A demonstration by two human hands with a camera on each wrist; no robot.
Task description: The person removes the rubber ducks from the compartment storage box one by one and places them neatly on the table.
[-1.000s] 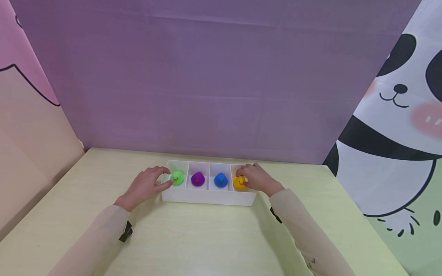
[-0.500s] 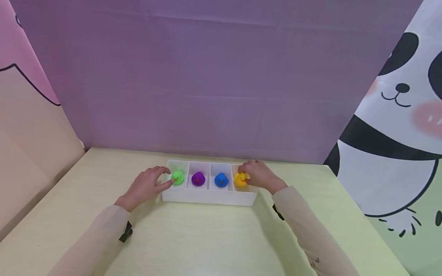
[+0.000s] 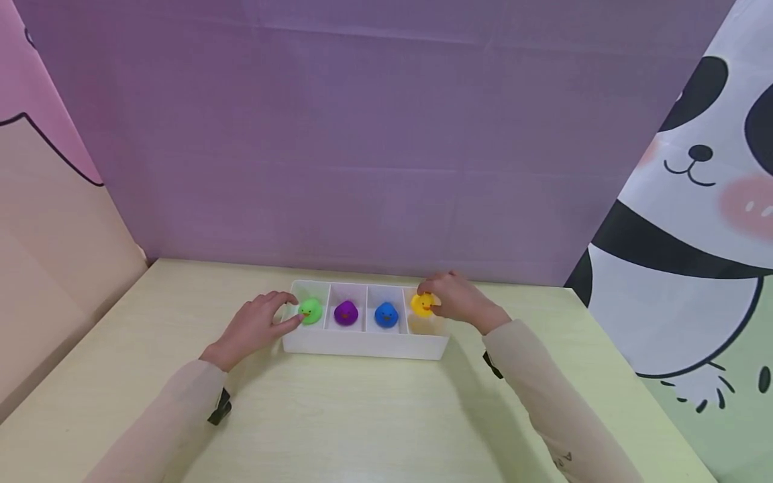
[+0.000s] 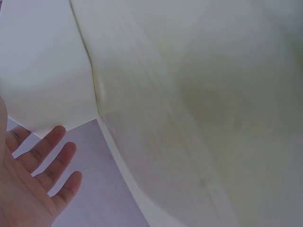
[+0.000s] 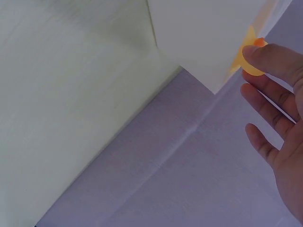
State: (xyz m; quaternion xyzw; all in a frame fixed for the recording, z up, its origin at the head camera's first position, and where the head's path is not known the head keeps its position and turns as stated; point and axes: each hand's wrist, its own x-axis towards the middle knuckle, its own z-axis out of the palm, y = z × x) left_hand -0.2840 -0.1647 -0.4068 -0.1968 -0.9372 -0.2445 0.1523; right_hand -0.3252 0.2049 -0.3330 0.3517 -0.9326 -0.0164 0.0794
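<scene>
A white box [image 3: 365,345] with several compartments stands on the table, one rubber duck visible in each of the first three: green [image 3: 311,310], purple [image 3: 346,312] and blue [image 3: 386,314]. My right hand [image 3: 459,300] pinches a yellow rubber duck [image 3: 424,304] between thumb and forefinger, over the rightmost compartment. In the right wrist view that duck [image 5: 254,57] shows at the box's edge, my other fingers spread away from it. My left hand [image 3: 256,327] reaches over the box's left end. Its thumb and forefinger stand apart, the thumb tip right at the green duck. In the left wrist view, its fingers [image 4: 47,149] are spread and loosely extended.
The pale wooden table [image 3: 338,416] extends in front of the box and to both sides. A purple backdrop [image 3: 362,147] rises just behind the table's far edge. A panel with a panda drawing [image 3: 694,235] stands at the right, a pink and beige one [image 3: 54,268] at the left.
My right hand has lifted the yellow duck and moved slightly back and to the right, uncovering more of the rightmost compartment's floor. The left hand and the other ducks look unmoved.
</scene>
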